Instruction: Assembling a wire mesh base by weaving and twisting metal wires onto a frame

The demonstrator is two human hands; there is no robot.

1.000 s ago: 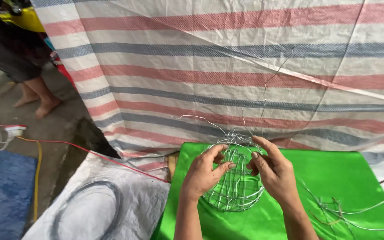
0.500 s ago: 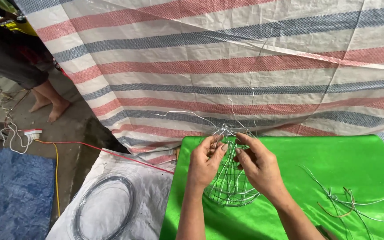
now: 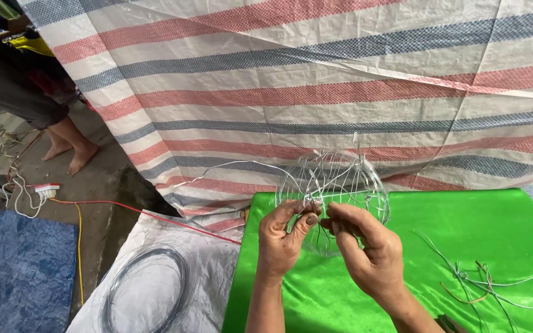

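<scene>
Both hands (image 3: 328, 246) pinch wire cage (image 3: 334, 185), dome upward.

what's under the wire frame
The green cloth lies under the wire frame, showing through its gaps. Both hands, left hand and right hand, cover its lower part.

Materials as I see them: wire frame (image 3: 334, 185) is thin bare metal, silvery, slight shine, pinched by bare left hand (image 3: 285, 237) and right hand (image 3: 365, 253). Cloth (image 3: 402, 271) under it is bright green satin-like fabric, glossy, smooth with soft creases. Striped tarp (image 3: 316, 80) behind is woven plastic, matt, coarse weave visible. Loose wire offcuts (image 3: 482, 280) same silvery metal. Wire coil (image 3: 146, 290) darker, dull metal, on a white woven sack (image 3: 205, 265). Blue tarp (image 3: 13, 271) matt, crinkled. Floor (image 3: 100, 185) rough concrete.
</scene>
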